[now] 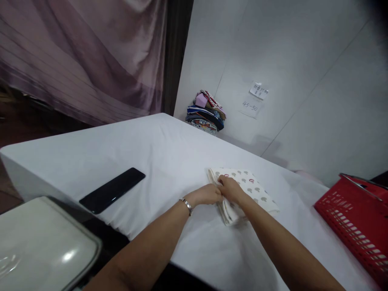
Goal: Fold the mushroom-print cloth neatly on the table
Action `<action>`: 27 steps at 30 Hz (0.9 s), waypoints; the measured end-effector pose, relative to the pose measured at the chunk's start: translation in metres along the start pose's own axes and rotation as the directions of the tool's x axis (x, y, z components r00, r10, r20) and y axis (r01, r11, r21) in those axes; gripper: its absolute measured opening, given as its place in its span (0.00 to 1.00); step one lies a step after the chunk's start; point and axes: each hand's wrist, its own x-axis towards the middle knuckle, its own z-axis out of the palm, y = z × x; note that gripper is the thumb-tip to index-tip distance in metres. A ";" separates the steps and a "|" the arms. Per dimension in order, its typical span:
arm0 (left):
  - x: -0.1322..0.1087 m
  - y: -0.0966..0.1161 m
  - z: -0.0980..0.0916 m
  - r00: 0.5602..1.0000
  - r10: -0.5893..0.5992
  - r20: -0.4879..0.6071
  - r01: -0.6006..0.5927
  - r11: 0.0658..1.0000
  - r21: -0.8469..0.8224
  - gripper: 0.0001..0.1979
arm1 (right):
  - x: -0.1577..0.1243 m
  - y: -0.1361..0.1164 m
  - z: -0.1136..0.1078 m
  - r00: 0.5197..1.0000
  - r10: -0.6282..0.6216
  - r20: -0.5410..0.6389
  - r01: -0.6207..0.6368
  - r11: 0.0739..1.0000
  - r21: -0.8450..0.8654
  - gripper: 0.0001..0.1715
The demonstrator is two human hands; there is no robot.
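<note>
A folded white cloth [254, 188] with grey and red prints lies on the white-covered table [169, 149]. It is folded in layers, which show along its left edge. My right hand [232, 189] reaches over that edge, its fingers closed on the fabric. Close beside it, touching it, my left hand [207, 195] is also closed at the same edge, with a bracelet [186, 205] on the wrist. Both sets of fingertips are partly hidden where they meet the cloth.
A black flat slab [113, 190] lies on the table to the left. Folded clothes [206, 113] are stacked by the wall at the far corner. A red basket [354, 214] stands at the right. A pale padded seat [45, 246] is at lower left, below a pink curtain [91, 52].
</note>
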 end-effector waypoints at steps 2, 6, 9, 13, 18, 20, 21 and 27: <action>0.001 -0.001 -0.002 0.996 0.029 0.090 -0.036 0.996 0.079 0.10 | -0.002 0.001 0.000 1.000 0.003 -0.001 -0.003 1.000 0.015 0.08; 0.000 0.000 -0.005 0.976 0.050 0.212 -0.080 0.988 0.135 0.10 | -0.010 0.003 0.001 1.000 0.022 0.020 -0.023 0.999 0.042 0.13; -0.004 0.003 -0.011 0.956 0.023 0.292 -0.066 0.988 0.136 0.12 | -0.018 0.004 0.001 0.999 0.032 0.041 -0.036 0.996 0.087 0.19; 0.000 0.000 -0.018 0.976 -0.015 0.215 -0.001 0.997 0.074 0.10 | -0.036 0.000 0.000 1.000 0.015 0.015 -0.016 0.996 0.087 0.16; 0.016 -0.011 -0.017 0.992 -0.089 -0.088 0.075 0.986 -0.152 0.10 | -0.064 -0.006 0.004 0.999 0.020 -0.029 -0.021 0.999 -0.037 0.10; 0.020 -0.014 -0.013 0.985 -0.107 -0.139 0.072 0.969 -0.235 0.11 | -0.075 -0.008 0.010 0.997 -0.001 -0.075 -0.005 0.997 -0.073 0.09; 0.022 -0.015 -0.011 0.982 -0.111 -0.153 0.068 0.962 -0.265 0.12 | -0.080 -0.008 0.014 0.993 -0.033 -0.111 0.024 0.996 -0.085 0.09; 0.027 -0.022 -0.001 0.984 -0.051 -0.173 0.008 0.971 -0.237 0.16 | -0.098 0.000 0.041 0.929 -0.253 -0.270 0.195 0.955 -0.223 0.17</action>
